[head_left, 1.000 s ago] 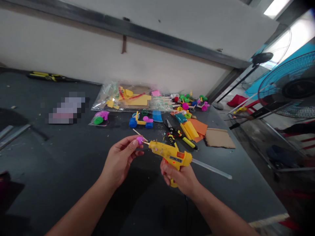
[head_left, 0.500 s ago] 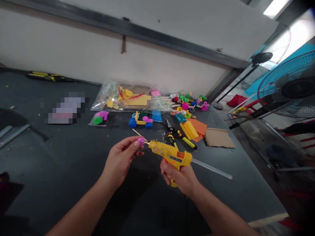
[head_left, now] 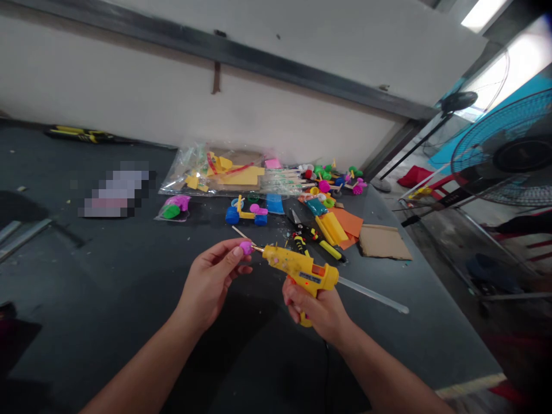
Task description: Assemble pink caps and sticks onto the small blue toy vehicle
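Pinched between the thumb and fingers of my left hand [head_left: 218, 273] is a small purple piece, perhaps a bottle cap [head_left: 246, 248]. My right hand [head_left: 317, 305] is wrapped round the handle of a yellow hot glue gun [head_left: 297, 267], its red light lit. The gun's metal nozzle points left, right beside the purple piece; whether they touch I cannot tell. A clear glue stick [head_left: 374, 294] juts from the gun's back end. Just beyond my hands stands a small model [head_left: 246, 214] with blue wheels, yellow sticks and a pink piece.
Behind lie a clear plastic bag [head_left: 224, 172] with yellow pieces, and a pile of coloured caps [head_left: 324, 185]. Pliers [head_left: 307, 230], orange sheets [head_left: 350, 224] and cardboard [head_left: 385, 242] sit to the right. A fan [head_left: 513, 152] stands past the table's right edge.
The glue gun in my right hand has shifted slightly to the right, its nozzle drawing back a little from the purple piece. My left hand is nearly still.
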Available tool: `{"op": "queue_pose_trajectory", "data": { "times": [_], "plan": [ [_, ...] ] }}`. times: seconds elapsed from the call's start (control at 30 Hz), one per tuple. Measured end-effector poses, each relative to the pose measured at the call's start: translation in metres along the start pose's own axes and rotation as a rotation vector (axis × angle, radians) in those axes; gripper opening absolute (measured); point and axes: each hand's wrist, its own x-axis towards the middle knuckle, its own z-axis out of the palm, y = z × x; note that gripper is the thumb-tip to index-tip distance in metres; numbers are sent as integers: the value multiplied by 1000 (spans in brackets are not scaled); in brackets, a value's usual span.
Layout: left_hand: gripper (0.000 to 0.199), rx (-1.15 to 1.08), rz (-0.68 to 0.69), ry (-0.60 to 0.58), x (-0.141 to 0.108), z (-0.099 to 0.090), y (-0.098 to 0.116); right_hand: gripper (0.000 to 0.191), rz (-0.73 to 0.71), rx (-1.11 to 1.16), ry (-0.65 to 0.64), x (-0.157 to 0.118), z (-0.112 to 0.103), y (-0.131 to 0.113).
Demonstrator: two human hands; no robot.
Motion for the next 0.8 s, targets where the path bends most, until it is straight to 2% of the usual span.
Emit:
{"op": "queue_pose_trajectory", "data": {
  "times": [0.8],
  "plan": [
    [22,-33,-12,25,0,2,2,36,19,-46,-7,-1,2,-1]
  ]
}}
